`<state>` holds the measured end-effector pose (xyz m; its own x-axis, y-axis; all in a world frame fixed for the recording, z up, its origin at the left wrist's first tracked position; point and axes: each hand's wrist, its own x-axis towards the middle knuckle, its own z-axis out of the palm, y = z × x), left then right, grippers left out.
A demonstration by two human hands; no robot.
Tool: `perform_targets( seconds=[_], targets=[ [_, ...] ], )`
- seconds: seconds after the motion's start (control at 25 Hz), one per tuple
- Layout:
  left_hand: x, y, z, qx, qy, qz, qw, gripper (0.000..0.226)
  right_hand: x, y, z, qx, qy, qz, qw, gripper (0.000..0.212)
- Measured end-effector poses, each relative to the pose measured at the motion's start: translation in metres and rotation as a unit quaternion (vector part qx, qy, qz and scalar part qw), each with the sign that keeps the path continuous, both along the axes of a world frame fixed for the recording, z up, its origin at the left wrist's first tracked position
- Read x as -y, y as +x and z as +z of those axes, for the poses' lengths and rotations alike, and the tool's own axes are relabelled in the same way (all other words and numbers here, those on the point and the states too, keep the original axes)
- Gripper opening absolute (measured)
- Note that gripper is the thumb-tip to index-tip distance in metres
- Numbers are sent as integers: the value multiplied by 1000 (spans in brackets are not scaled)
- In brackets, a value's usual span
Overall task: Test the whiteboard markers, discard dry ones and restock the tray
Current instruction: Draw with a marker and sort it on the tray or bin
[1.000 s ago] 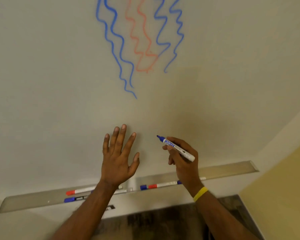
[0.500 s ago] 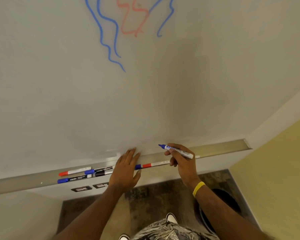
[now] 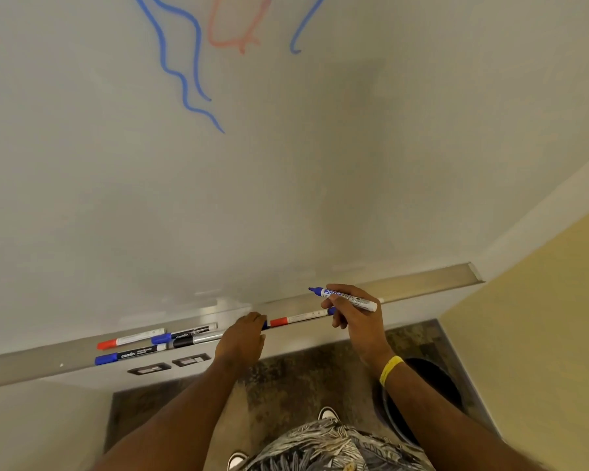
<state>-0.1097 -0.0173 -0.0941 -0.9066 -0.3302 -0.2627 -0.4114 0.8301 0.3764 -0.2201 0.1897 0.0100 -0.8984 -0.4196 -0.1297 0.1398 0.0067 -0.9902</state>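
Blue nib bare, the uncapped marker [image 3: 366,304] is pinched in the right hand [image 3: 357,321], held just above the aluminium tray [image 3: 429,282] and pointing left, clear of the whiteboard [image 3: 286,198]. The left hand [image 3: 242,338] is down at the tray with its fingers bent over a small blue piece [image 3: 265,325], probably the cap, which lies at the end of a red-capped marker [image 3: 300,317]. The fingertips are hidden, so I cannot tell whether they grip it. 4 more markers [image 3: 133,354] lie further left in the tray. The step looks like recapping a tested marker. To do it well, take the cap by its sides, keep the nib off skin and board, line up cap and barrel on 1 axis and press until it seats. A dark bin [image 3: 422,385] stands on the floor, below right, for any dry one.
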Motion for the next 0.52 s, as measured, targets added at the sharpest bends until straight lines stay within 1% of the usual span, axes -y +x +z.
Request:
perform_targets(
  seconds=[0.12, 0.28, 0.52],
  targets=[
    [5, -8, -2, 11, -7, 5, 1000, 20, -1, -2, -2, 0, 11, -1, 1000, 20],
    [7, -12, -5, 9, -16, -7, 1000, 19, -1, -4, -5, -2, 20, -1, 1000, 19],
    [10, -13, -3, -8, 4, -2, 1000, 17, -1, -3, -5, 7, 23, -9, 1000, 19]
  ],
)
